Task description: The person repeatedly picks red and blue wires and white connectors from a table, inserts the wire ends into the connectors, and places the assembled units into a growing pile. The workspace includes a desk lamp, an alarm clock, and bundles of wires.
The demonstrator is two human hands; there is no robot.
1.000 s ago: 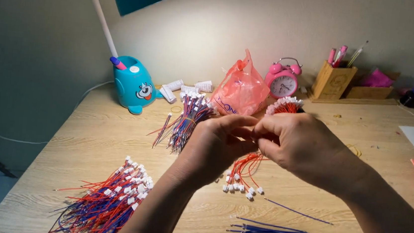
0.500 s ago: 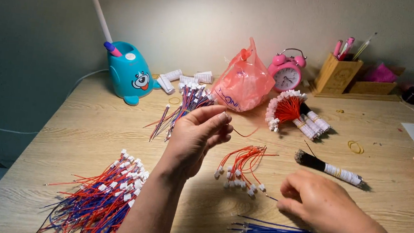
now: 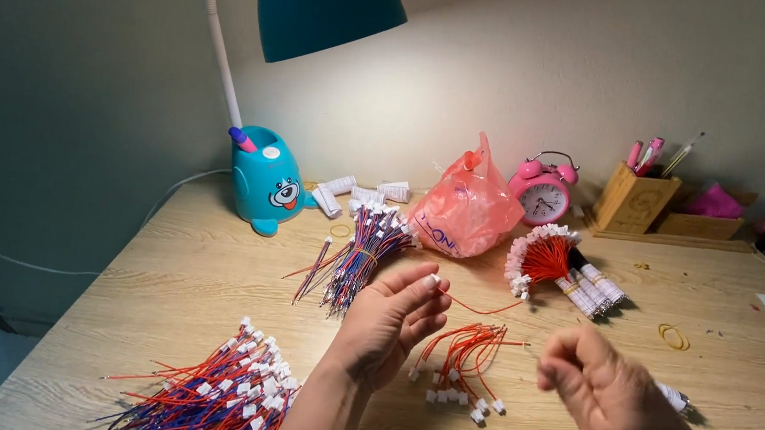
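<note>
Fingertips of the left hand (image 3: 387, 321) pinch a red wire (image 3: 476, 304) at frame centre; right hand (image 3: 602, 391), lower right, curls loosely, empty. Pink bag (image 3: 468, 209) sits above; bare desk (image 3: 184, 271) left.

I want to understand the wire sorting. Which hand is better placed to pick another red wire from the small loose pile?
Probably the right hand: its fingers look empty and it hovers beside the small loose pile. The left hand already pinches a red wire.
</note>
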